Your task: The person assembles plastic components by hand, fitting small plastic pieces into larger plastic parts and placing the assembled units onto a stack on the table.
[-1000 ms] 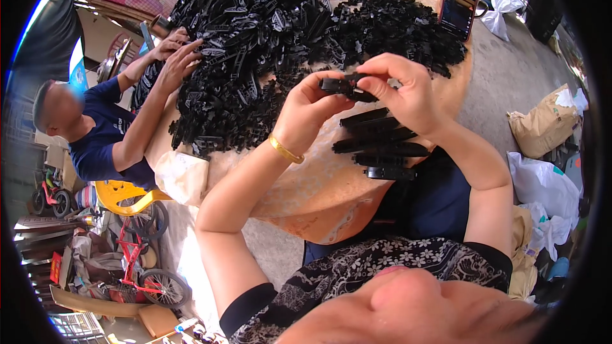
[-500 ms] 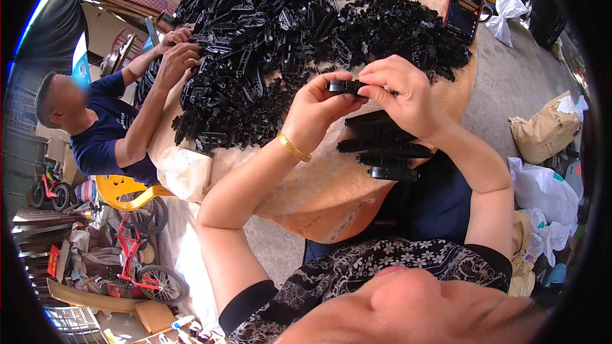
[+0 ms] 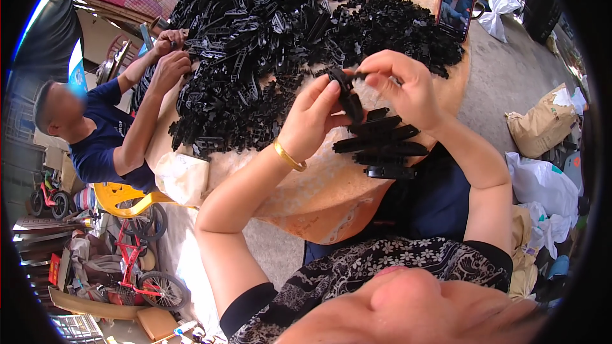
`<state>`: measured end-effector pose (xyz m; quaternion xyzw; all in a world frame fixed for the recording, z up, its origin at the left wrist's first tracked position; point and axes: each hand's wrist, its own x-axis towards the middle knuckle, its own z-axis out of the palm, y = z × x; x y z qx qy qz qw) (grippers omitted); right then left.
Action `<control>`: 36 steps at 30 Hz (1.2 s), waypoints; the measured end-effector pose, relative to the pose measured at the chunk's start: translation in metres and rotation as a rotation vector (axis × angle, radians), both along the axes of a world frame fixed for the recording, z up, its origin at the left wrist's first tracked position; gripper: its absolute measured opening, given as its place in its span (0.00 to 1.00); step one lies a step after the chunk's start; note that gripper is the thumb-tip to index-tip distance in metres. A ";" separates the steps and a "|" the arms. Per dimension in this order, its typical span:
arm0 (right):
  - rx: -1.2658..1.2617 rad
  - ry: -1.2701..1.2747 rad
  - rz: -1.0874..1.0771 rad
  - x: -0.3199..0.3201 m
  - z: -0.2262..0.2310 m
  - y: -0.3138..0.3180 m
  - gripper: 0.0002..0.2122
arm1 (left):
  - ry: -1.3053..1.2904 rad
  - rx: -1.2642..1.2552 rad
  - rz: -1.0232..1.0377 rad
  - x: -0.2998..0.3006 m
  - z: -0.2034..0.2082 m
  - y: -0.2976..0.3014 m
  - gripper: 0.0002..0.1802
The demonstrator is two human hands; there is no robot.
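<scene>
My left hand [image 3: 311, 116], with a gold bangle on its wrist, grips a long black plastic part [image 3: 348, 99] that stands tilted over the table. Close to the part's upper end, my right hand [image 3: 407, 89] pinches a small black plastic piece [image 3: 360, 76] between thumb and forefinger. Whether the piece touches the long part I cannot tell. Below my hands, several similar long black parts [image 3: 390, 151] lie side by side near the table's edge. Beyond them spreads a heap of small black pieces [image 3: 408, 32], beside a larger heap of long black parts [image 3: 255, 19].
A phone [image 3: 456, 6] stands upright at the table's [image 3: 306, 194] right edge. Across at the left, a person [image 3: 105, 127] in a dark blue shirt has both hands at the heap. A pale bag [image 3: 182, 175] lies at the left edge. Sacks [image 3: 542, 121] stand on the floor at right.
The long part in my left hand has turned from lying level to upright and tilted. My right hand has drawn slightly away from it, with the small piece now showing. The phone's picture has changed.
</scene>
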<state>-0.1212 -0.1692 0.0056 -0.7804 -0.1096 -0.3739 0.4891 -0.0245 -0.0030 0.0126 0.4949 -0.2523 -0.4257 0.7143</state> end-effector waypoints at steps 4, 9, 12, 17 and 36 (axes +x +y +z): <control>-0.526 -0.198 0.019 -0.004 0.018 0.006 0.07 | 0.087 0.068 -0.152 0.010 0.001 0.003 0.16; -0.504 -0.162 0.019 -0.002 0.009 0.006 0.09 | 0.078 0.175 -0.254 0.015 -0.001 0.005 0.16; -0.506 -0.145 0.057 0.000 0.008 0.003 0.09 | 0.083 0.230 -0.282 0.019 -0.001 0.006 0.15; -0.591 -0.185 0.018 0.000 0.007 0.000 0.08 | 0.206 0.288 -0.300 0.022 0.009 0.008 0.17; -0.273 0.410 0.075 -0.013 0.015 -0.001 0.17 | -1.055 0.206 -0.064 0.004 0.015 0.012 0.21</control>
